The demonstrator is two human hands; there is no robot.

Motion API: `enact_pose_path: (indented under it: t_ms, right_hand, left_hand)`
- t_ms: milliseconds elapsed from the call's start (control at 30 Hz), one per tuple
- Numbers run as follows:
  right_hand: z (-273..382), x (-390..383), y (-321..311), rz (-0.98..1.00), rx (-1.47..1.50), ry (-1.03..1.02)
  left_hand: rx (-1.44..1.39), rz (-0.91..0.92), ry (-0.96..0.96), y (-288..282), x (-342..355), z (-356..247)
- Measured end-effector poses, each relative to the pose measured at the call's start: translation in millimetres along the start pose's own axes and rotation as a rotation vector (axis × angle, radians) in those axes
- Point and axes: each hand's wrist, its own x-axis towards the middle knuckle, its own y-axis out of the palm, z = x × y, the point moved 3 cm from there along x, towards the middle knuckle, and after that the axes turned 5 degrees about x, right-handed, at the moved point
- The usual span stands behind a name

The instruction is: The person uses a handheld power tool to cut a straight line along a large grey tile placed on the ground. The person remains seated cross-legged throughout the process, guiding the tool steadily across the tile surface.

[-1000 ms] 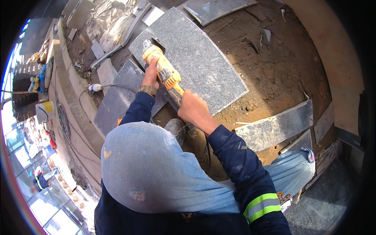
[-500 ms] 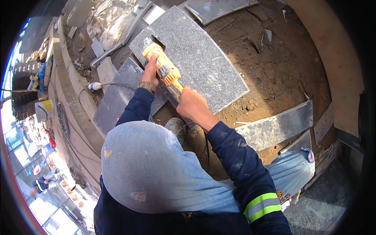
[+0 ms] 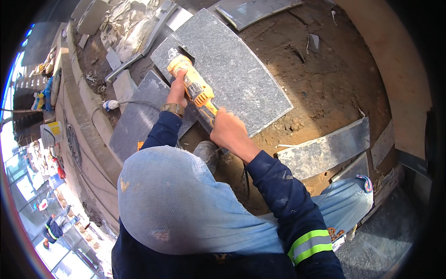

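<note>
A yellow angle grinder (image 3: 200, 91) lies across the left part of a large grey stone slab (image 3: 241, 74). My left hand (image 3: 177, 89) is closed around its front body, just behind the metal head. Farther back, my right hand (image 3: 232, 133) wraps the rear handle. The grinder's dark disc (image 3: 186, 52) stands at the slab's upper left part; whether it touches the stone I cannot tell. Beneath my left forearm is a second, darker slab (image 3: 139, 111), with a cable running over it.
Cut stone strips (image 3: 327, 149) lie on brown soil to the right. Another slab (image 3: 255, 11) is at the far edge. A white-wrapped cable joint (image 3: 110, 105) rests at left, near a white bucket (image 3: 52, 132) and a coiled cable (image 3: 73, 144). Another person (image 3: 55, 228) is in the distance at lower left.
The whole view has shifted slightly. Both hands keep their hold on the angle grinder, which stays at nearly the same place on the slab. The distant person has changed posture.
</note>
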Motion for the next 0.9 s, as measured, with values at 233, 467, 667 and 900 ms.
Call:
enact_pose_path:
  t_ms: [233, 467, 667, 900]
  right_hand:
    - [-3.6, -2.3, 1.0, 0.007, 0.017, -0.005]
    - [-5.1, -4.4, 0.4, 0.007, 0.021, -0.006]
    - [-7.2, -4.5, 1.8, 0.013, 0.021, -0.005]
    - [-6.5, -9.6, -2.5, -0.002, 0.025, -0.013]
  left_hand:
    - [0.001, 0.012, -0.004, -1.2, -1.5, 2.6]
    - [0.006, 0.006, 0.000, -2.5, -0.9, 5.4]
    - [0.022, -0.004, 0.005, -1.3, -3.2, 5.4]
    - [0.023, 0.004, -0.005, 6.9, -9.7, 3.8]
